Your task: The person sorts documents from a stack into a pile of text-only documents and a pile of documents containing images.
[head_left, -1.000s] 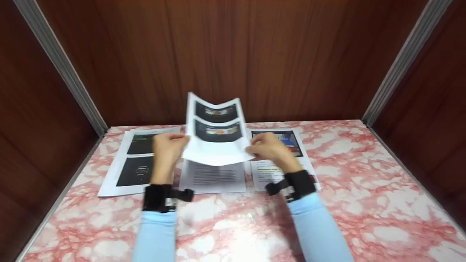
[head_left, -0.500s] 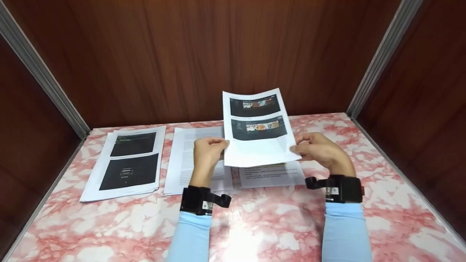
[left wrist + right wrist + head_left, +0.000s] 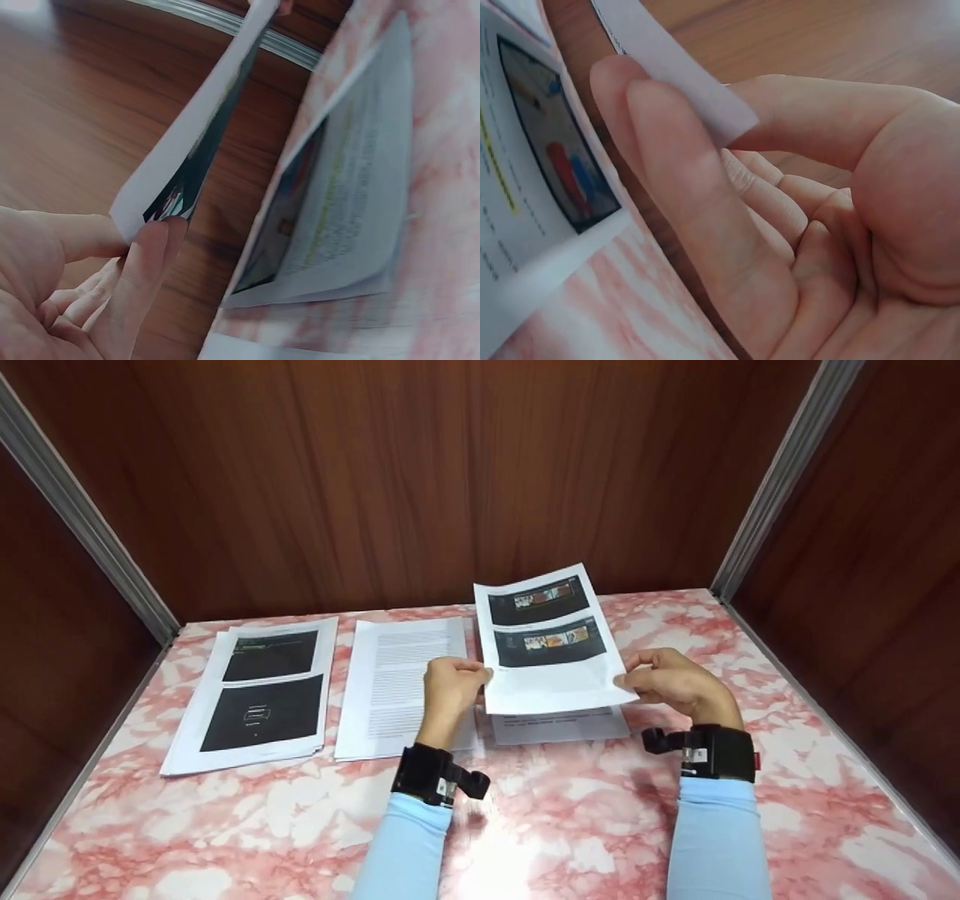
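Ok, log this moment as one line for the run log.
left hand: pinches sheet's left edge | right hand: pinches right edge | sheet: lifted, tilted above right stack | text stack, dark-print stack: flat on table

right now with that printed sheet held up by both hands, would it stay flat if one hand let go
Probably not. The printed sheet is a single thin page, pinched at its lower corners by the left hand and right hand, so it would likely droop. It looks very light and may crease easily.

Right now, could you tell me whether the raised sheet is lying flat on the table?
No, both hands hold the sheet above the table.
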A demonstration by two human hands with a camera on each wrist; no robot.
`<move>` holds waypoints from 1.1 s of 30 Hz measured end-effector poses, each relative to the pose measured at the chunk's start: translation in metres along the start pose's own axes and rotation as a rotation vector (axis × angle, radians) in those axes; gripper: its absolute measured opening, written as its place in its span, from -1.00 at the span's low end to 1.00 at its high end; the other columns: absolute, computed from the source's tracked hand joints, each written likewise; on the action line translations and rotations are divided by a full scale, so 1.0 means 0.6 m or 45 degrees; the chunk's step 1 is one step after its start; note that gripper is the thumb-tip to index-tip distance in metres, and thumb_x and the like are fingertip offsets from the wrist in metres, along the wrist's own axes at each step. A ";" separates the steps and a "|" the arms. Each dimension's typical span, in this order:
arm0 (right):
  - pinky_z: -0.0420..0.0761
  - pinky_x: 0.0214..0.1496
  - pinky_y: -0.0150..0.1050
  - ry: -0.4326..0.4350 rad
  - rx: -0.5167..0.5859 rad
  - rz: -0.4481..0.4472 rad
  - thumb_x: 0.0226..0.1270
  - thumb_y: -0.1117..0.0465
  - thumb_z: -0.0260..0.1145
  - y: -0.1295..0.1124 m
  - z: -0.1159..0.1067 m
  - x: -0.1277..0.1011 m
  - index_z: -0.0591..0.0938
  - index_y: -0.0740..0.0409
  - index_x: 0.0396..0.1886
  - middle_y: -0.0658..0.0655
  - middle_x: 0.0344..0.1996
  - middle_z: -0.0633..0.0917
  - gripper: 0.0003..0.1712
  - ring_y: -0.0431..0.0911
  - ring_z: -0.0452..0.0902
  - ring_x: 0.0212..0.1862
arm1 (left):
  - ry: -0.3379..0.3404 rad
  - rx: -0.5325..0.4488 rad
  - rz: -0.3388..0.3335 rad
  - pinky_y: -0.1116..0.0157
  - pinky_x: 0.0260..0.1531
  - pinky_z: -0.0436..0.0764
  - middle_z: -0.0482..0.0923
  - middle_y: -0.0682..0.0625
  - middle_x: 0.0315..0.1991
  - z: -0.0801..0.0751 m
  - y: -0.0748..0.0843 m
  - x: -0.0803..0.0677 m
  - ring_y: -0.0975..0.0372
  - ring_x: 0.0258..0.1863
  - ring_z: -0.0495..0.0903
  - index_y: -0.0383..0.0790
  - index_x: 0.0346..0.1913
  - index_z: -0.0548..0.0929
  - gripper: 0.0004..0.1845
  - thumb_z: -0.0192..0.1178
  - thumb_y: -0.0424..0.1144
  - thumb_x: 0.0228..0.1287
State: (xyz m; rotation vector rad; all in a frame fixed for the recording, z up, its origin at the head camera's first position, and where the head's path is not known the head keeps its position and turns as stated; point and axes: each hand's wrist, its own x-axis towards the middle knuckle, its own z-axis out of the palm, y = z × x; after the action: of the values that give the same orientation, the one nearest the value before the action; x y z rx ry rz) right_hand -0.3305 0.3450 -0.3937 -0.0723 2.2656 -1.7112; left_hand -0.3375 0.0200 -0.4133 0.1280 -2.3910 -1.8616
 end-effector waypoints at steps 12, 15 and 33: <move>0.56 0.05 -0.01 -0.016 -0.117 0.104 0.23 0.27 0.37 0.034 -0.005 0.014 0.52 0.38 -0.10 0.14 -0.27 0.63 -0.66 -0.06 0.57 -0.20 | 0.005 0.159 0.046 0.37 -0.70 0.57 0.68 -0.01 -0.53 0.029 -0.038 0.000 0.10 -0.63 0.67 -0.27 -0.35 0.77 -0.93 0.38 -0.35 0.07; 0.56 0.04 -0.03 -0.016 -0.141 0.127 0.21 0.26 0.38 0.039 -0.004 0.018 0.54 0.37 -0.12 0.13 -0.28 0.62 -0.67 -0.04 0.55 -0.19 | 0.003 0.192 0.058 0.39 -0.72 0.56 0.68 0.00 -0.55 0.032 -0.043 0.001 0.15 -0.66 0.65 -0.28 -0.36 0.76 -0.93 0.38 -0.36 0.07; 0.60 -0.04 -0.07 0.066 -0.134 0.260 0.17 0.24 0.40 0.039 0.008 0.021 0.61 0.37 -0.11 0.17 -0.28 0.70 -0.65 -0.05 0.62 -0.22 | -0.019 0.260 -0.062 0.33 -0.78 0.56 0.60 -0.07 -0.70 0.037 -0.051 0.006 0.10 -0.71 0.64 -0.35 -0.29 0.71 -0.84 0.30 -0.45 0.00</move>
State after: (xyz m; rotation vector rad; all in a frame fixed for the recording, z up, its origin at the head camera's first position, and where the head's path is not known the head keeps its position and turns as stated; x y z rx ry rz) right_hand -0.3378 0.3447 -0.4196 0.1770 2.3091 -1.5067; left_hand -0.3441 0.0337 -0.4482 0.1915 -2.6057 -1.6376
